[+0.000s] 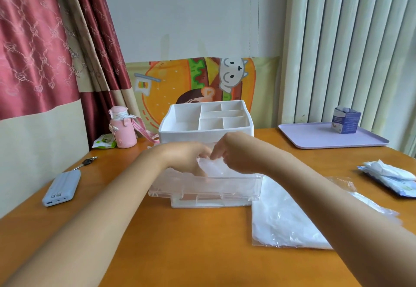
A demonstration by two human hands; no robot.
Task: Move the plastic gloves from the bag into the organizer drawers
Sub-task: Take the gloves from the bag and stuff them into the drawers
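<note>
View from the head camera, taking the white organizer, a plastic box with a divided open tray on top, as the landmark. Its clear drawer stands pulled out toward you on the orange-brown wooden table. Your left hand and right hand meet just in front of the white organizer, directly over the open drawer. Between them is a folded wad of thin, translucent plastic gloves, its lower part already inside the clear drawer. Your left hand grips the wad from the left with curled fingers, and your right hand pinches its upper edge with bent fingertips; how far the thumbs close on it cannot be told. The clear plastic bag, flat and holding more whitish gloves, lies on the table in front and to the right of the organizer, touching the drawer's right corner and partly under your right forearm. Left of the organizer: a pink bottle with strap, a green-and-white packet, a set of keys and a pale blue power bank. Right of it: a lilac tray carrying a blue-and-white carton, and nearer you a crumpled white-and-blue packet.
</note>
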